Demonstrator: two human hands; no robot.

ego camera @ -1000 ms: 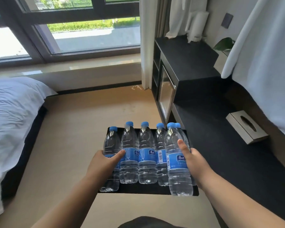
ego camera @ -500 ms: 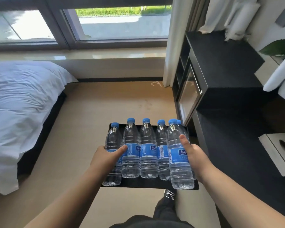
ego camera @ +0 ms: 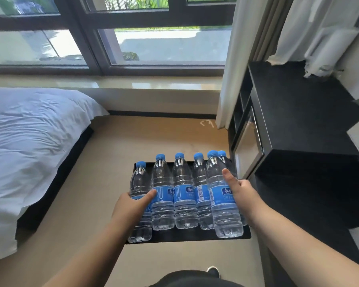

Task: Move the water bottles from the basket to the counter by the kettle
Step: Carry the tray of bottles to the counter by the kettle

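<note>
Several clear water bottles (ego camera: 183, 195) with blue caps and blue labels stand upright in a row on a flat black basket (ego camera: 187, 237) that I carry above the floor. My left hand (ego camera: 131, 206) grips the basket's left side, its thumb pressed against the leftmost bottle (ego camera: 139, 183). At the right side my right hand (ego camera: 243, 193) grips the basket, with its thumb across the rightmost front bottle (ego camera: 222, 204). No kettle is in view.
A dark counter (ego camera: 298, 112) with shelves and a mirrored door (ego camera: 247, 146) stands at the right; white cloth hangs at its far end. A bed with white bedding (ego camera: 29, 141) lies at the left. A window and a curtain (ego camera: 230, 59) are ahead, above tan floor.
The view has tilted up and swung left, and the counter now looks closer. The tissue box has left the frame. Both hands keep the same hold on the basket and bottles.
</note>
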